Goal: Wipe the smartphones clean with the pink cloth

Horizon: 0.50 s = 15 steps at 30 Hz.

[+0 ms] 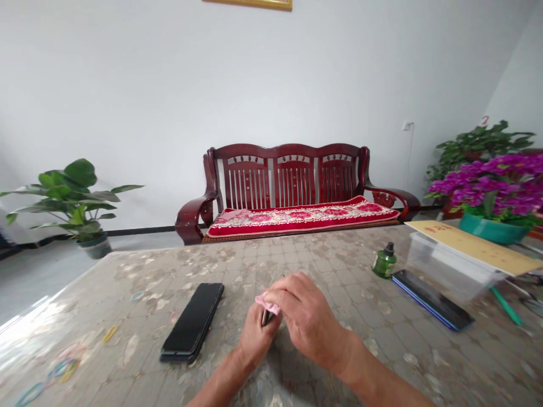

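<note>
My left hand (pixel 255 333) is closed round a slim dark object (pixel 266 318) with a shiny edge; most of it is hidden, so its kind cannot be made out. Fingers of my right hand (pixel 311 319) pinch a small pink cloth (pixel 267 303) and press it over the top of that object. Both hands meet just above the patterned tablecloth (pixel 305 260), near the middle of the table. To their left lies a black phone (pixel 194 319), resting on another dark, flat piece that shows along its lower edge.
Rubber bands (pixel 65 368) lie at the left. On the right are a green bottle (pixel 384 262), a blue-edged phone (pixel 430 298), a clear plastic box (pixel 449 268) under a tan sheet (pixel 475 246), and purple flowers (pixel 494 183). Behind the table stands a wooden bench (pixel 292 150).
</note>
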Motion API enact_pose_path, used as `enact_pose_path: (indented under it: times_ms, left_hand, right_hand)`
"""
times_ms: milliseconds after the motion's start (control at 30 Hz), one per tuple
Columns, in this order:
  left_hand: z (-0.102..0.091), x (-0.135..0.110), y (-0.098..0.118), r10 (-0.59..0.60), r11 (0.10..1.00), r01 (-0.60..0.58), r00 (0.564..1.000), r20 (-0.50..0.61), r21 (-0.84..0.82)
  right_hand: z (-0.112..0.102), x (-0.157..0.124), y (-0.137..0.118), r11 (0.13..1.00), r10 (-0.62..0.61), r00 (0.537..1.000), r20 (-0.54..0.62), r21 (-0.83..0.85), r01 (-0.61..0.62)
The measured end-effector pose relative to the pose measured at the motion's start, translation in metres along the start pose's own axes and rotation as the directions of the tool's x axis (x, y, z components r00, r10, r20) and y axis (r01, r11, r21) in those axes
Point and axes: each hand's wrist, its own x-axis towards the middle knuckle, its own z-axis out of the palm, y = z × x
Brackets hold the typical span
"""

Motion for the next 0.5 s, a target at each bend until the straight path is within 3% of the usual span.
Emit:
enact_pose_path:
  times_ms: [200,367,500]
  left_hand:
    - [0.0,0.0,0.005,0.013,1.0,-0.013,0.997,0.07,0.002]
    - [-0.003,-0.001,0.008,-0.041,0.998,0.041,0.999,0.015,-0.051]
    - [-0.004,-0.003,-0.003,-0.144,0.985,0.14,0.989,-0.038,-0.099]
  right_hand:
    - [0.001,0.004,0.017,0.98,0.178,0.98,-0.091,-0.076,-0.185]
    - [0.0,0.006,0.016,0.981,0.194,0.979,-0.062,-0.013,-0.195]
    - [0.005,0.008,0.023,0.956,0.293,0.952,-0.091,0.043,-0.29]
